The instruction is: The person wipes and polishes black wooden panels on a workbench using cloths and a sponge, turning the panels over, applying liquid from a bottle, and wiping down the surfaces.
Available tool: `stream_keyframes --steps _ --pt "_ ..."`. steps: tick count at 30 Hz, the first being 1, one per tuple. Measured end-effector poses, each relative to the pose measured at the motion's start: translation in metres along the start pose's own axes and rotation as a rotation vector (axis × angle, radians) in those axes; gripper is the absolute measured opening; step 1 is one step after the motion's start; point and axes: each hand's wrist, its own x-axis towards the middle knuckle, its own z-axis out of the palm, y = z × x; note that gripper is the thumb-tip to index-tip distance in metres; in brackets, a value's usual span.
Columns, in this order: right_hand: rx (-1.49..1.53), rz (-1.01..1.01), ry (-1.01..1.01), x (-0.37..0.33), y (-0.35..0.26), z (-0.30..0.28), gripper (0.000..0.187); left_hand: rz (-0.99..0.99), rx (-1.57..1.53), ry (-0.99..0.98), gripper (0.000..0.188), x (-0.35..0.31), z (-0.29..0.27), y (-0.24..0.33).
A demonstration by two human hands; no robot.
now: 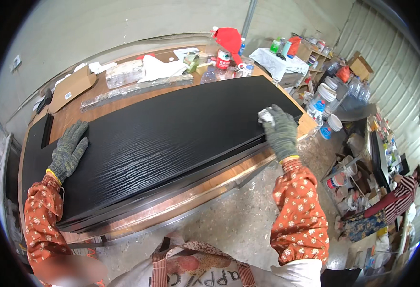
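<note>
A long black panel [171, 129] with a glossy wood-grain surface lies on a wooden workbench, stacked on other dark panels. My left hand [69, 149], in a grey-green knitted glove, rests flat at the panel's left end with its fingers stretched out. Toward the right end, my right hand [281, 133], gloved the same way, presses a crumpled white cloth [266, 116] against the panel. Part of the cloth is hidden under the fingers. Orange flowered sleeves cover both my forearms.
Along the bench's far side lie a cardboard piece [73, 88], a wrapped bar [136, 92], white cloths [162, 70] and a red cap [227, 39] over containers. White buckets [326, 92] stand right of the bench. Another person [401, 196] works at a table far right.
</note>
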Motion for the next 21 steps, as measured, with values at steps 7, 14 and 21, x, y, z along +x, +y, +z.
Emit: stream_keyframes --steps 7,14,21 --pt "0.906 -0.283 -0.137 -0.019 -0.18 -0.065 0.043 -0.074 -0.072 0.009 0.05 -0.005 -0.019 0.028" --pt "0.753 -0.22 -0.412 -0.018 -0.008 -0.015 0.043 -0.111 -0.022 0.073 0.045 0.014 0.01 0.011" --pt "0.608 -0.133 0.018 0.08 0.063 -0.009 0.052 0.253 -0.708 0.217 0.059 0.134 0.041 0.201"
